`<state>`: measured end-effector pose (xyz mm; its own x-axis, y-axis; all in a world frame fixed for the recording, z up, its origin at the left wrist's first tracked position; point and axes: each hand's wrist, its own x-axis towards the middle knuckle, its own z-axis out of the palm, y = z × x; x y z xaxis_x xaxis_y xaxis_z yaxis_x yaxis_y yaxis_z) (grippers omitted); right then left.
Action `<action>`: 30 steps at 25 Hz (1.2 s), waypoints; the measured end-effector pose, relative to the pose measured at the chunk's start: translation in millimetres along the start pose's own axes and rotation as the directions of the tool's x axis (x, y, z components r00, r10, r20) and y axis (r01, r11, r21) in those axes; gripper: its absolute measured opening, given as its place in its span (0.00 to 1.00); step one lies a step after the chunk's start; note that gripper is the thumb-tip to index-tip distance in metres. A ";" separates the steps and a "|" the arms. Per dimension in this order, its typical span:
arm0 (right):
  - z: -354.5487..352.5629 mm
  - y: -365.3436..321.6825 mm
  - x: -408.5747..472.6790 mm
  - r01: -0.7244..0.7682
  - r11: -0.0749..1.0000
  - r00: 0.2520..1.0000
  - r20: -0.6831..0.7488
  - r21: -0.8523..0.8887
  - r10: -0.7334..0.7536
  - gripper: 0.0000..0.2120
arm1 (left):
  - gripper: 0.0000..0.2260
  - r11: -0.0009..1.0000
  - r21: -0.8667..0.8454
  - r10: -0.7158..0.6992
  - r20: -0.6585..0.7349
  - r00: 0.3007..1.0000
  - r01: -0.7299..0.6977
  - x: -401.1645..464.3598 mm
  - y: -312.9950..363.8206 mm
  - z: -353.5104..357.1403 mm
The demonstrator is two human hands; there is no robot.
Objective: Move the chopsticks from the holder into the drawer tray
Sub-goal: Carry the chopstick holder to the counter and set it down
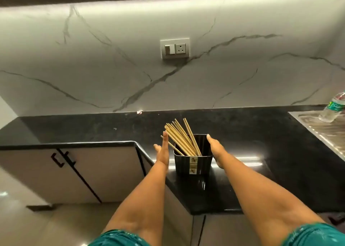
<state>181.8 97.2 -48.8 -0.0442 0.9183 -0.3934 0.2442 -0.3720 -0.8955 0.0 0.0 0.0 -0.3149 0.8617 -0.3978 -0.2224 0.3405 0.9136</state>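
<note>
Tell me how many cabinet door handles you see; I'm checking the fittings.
2: both black metal cabinet handles sit side by side on the pale cabinet doors at lower left, one left of the other. Others may be out of view.

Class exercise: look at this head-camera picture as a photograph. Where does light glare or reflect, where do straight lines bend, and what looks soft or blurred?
Head view: bright glare streaks lie on the black countertop right of the holder; a strip light washes the top of the marble backsplash; wide-angle distortion bows the counter edge and wall; the chopsticks are sharp, while the bottle at the right edge looks soft.
</note>
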 end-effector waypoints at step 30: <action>243.7 151.9 -505.2 0.258 0.935 0.225 0.956 -0.242 0.186 0.25 | 0.21 0.857 -0.277 -0.050 -0.883 0.467 -0.433 -534.3 -251.5 -197.9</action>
<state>5.1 -456.2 -36.7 -0.8911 0.0075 -0.4538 0.4519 -0.0785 -0.8886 41.6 -620.5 -33.9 -0.9507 0.0529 -0.3056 -0.3100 -0.1859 0.9324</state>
